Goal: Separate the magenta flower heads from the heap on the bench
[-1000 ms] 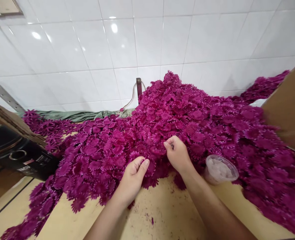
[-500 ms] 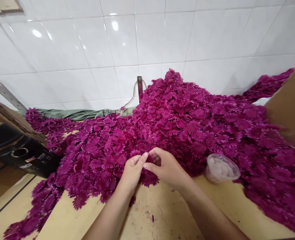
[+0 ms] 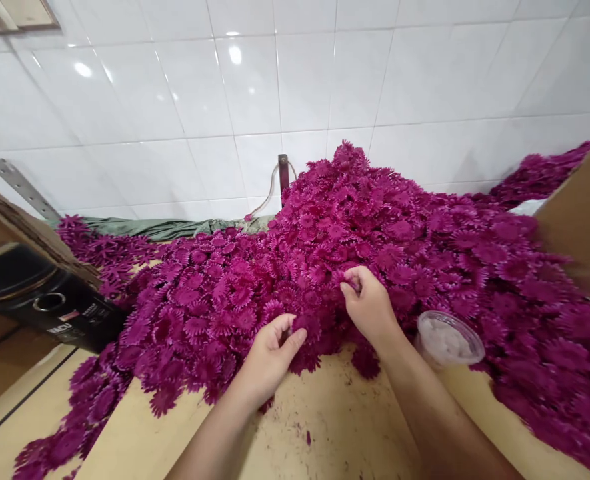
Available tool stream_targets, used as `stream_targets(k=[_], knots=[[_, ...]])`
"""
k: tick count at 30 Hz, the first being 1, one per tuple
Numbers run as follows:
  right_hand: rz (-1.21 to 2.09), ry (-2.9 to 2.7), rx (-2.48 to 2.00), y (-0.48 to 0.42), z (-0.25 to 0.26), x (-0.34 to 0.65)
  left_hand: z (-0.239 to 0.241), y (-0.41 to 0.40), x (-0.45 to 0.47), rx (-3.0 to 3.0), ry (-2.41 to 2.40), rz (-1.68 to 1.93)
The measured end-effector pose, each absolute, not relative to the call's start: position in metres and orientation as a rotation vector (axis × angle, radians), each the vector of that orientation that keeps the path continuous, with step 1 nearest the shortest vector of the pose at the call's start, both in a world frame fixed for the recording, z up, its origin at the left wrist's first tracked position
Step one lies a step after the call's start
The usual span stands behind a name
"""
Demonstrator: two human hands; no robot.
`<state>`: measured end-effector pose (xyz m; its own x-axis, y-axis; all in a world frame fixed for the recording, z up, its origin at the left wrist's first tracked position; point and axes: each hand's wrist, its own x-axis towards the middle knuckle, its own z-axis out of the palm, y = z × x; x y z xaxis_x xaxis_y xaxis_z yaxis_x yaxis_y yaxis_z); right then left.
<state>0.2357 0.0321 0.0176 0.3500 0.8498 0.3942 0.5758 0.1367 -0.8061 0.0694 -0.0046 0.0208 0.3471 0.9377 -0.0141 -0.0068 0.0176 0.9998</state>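
Observation:
A large heap of magenta flower heads (image 3: 325, 233) with fringed petals spreads over the table. My left hand (image 3: 269, 357) is at the heap's near edge, thumb and forefinger pinched on a flower head (image 3: 309, 328). Farther forward and to the right, my right hand (image 3: 372, 307) is over the heap. Its thumb and forefinger close on another magenta flower head (image 3: 351, 283), mostly hidden by the fingers. Right of my right forearm stands a clear round plastic tub (image 3: 449, 339) with whitish contents.
A black cylindrical container (image 3: 69, 313) leans at the left by a cardboard box (image 3: 25, 227). Another cardboard panel (image 3: 582, 227) borders the right side. Behind the heap are a white tiled wall (image 3: 305, 80), a metal bracket (image 3: 283, 173) and green cloth (image 3: 169, 229). Purple scraps dot the yellowish tabletop (image 3: 315, 413).
My hands, together before, are now apart. The right hand has moved forward and right over the heap; the left has shifted slightly nearer to me. The view has tilted slightly.

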Motion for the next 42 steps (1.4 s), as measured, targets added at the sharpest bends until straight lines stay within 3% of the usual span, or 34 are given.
stream_targets(k=[6,15,22,29,39,42], knots=[[0.424,-1.603,-1.327,0.004,0.028,0.215,0.007,0.007,0.072,1.161,1.064,1.054],[0.978,-1.618,-1.281,0.000,0.022,0.198,0.003,0.005,0.074,1.211,1.080,1.061],[0.447,-1.295,-1.550,0.021,0.013,0.226,0.019,-0.006,0.074,1.505,1.073,0.955],[0.225,-1.598,-1.439,0.006,0.024,0.220,0.013,0.002,0.074,1.381,1.086,0.962],[0.985,-1.582,-1.340,-0.013,0.023,0.199,0.002,0.004,0.078,1.234,1.103,1.028],[0.948,-1.571,-1.380,-0.012,0.024,0.199,0.006,0.001,0.078,1.298,1.094,1.029]])
